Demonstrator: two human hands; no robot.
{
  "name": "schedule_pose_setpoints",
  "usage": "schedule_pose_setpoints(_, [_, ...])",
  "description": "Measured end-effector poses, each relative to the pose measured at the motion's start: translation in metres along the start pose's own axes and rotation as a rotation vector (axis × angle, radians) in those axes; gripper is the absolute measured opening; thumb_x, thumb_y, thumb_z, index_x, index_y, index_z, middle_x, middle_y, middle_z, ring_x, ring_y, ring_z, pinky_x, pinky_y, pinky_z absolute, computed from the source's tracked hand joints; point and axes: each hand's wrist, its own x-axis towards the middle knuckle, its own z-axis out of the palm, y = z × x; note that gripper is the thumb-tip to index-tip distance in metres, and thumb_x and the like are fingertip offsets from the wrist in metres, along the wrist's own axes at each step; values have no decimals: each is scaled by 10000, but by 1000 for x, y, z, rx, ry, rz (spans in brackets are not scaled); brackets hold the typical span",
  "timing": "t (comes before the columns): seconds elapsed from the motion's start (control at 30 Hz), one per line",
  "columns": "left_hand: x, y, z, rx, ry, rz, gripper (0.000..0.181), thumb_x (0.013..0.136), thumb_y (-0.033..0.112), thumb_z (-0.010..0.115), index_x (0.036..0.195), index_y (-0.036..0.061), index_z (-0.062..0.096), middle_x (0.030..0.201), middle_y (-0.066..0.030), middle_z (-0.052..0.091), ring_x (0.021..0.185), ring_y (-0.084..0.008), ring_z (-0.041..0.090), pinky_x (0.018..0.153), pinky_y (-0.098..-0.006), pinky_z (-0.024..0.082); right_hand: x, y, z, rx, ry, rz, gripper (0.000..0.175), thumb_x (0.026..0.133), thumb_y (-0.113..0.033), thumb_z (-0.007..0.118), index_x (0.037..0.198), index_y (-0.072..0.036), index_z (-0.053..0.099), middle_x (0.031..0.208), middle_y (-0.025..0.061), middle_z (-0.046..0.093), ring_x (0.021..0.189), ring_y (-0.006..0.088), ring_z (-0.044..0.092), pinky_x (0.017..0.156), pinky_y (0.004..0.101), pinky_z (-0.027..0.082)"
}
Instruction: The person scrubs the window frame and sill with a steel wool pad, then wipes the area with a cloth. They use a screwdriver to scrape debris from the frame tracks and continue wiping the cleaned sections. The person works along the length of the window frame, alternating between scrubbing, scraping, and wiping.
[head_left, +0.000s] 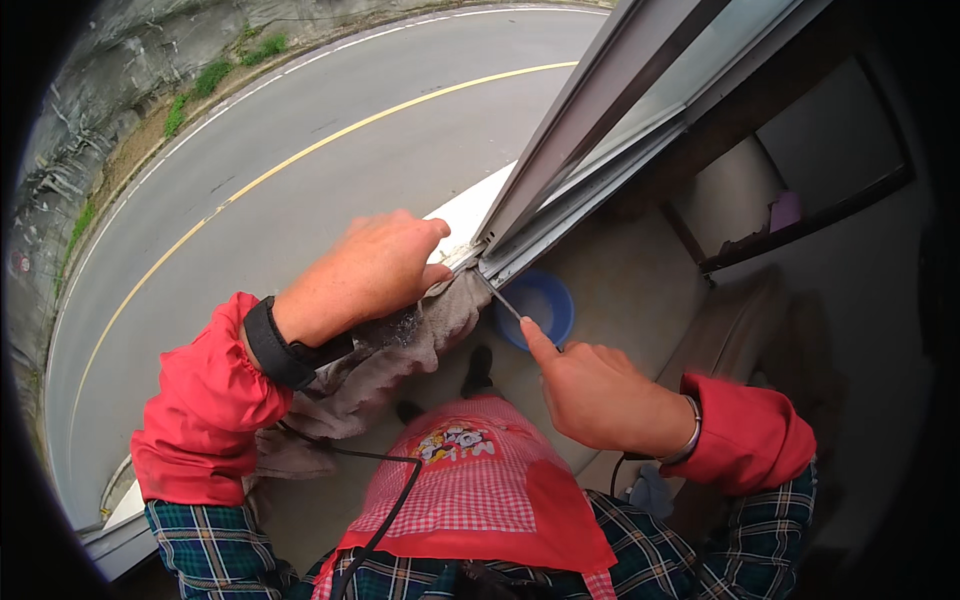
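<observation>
My right hand (600, 390) grips a tool with a thin metal shaft (501, 295), the index finger stretched along it. The shaft's far end meets the window track (471, 262) at the foot of the sliding window's frame (555, 127); its handle is hidden in my fist. My left hand (375, 262) is over the sill beside that spot, thumb and fingers apart above the white outer ledge (476, 210). Whether its fingertips touch anything, I cannot tell. Below this hand a wet, greyish-brown towel (450, 322) drapes over the sill and hangs down inside.
A blue basin (551, 300) stands on the floor under the window. Outside, far below, runs a curved road (315, 172) beside a rock wall. At the right are a dark-framed piece of furniture (810, 217) and a purple cloth (785, 210). A black cable (390, 457) crosses my apron.
</observation>
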Motion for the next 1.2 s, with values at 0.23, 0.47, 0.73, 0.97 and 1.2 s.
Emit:
schedule_pose_setpoints(0.23, [49, 15, -11, -127, 234, 181, 431, 920, 254, 737, 1279, 80, 575, 712, -182, 660, 707, -420, 644, 627, -521, 488, -4, -19, 29, 1451, -43, 320, 694, 1021, -85, 531, 1626, -35, 194, 785, 86, 625, 630, 110, 585, 527, 312, 507])
schedule_pose_setpoints(0.47, [78, -7, -26, -91, 198, 473, 151, 937, 196, 678, 997, 58, 673, 798, -210, 664, 795, -444, 641, 672, -523, 502, 11, -75, 60, 1669, 236, 327, 716, 1047, -38, 495, 1652, -98, 117, 1070, 79, 609, 632, 102, 547, 532, 274, 500])
schedule_pose_setpoints(0.73, [95, -14, -25, -159, 198, 596, 176, 915, 188, 702, 859, 23, 680, 774, -222, 661, 789, -451, 642, 676, -517, 511, 55, -124, 75, 1570, 538, 468, 724, 997, -74, 504, 1630, -6, 158, 894, 76, 632, 556, 94, 577, 459, 274, 468])
schedule_pose_setpoints(0.97, [93, -13, -17, -139, 313, 606, 165, 892, 158, 704, 847, 0, 693, 783, -240, 668, 782, -448, 664, 694, -522, 531, 60, -156, 76, 1438, 521, 557, 705, 1010, -55, 461, 1646, -72, 159, 883, 46, 576, 551, 94, 548, 459, 277, 492])
schedule_pose_setpoints(1.2, [95, -16, -11, -185, 351, 632, 180, 886, 167, 704, 818, 3, 676, 784, -246, 668, 784, -455, 668, 705, -528, 541, 80, -146, 64, 1308, 578, 746, 693, 1006, -104, 459, 1633, -28, 175, 873, 50, 561, 529, 114, 534, 425, 309, 481])
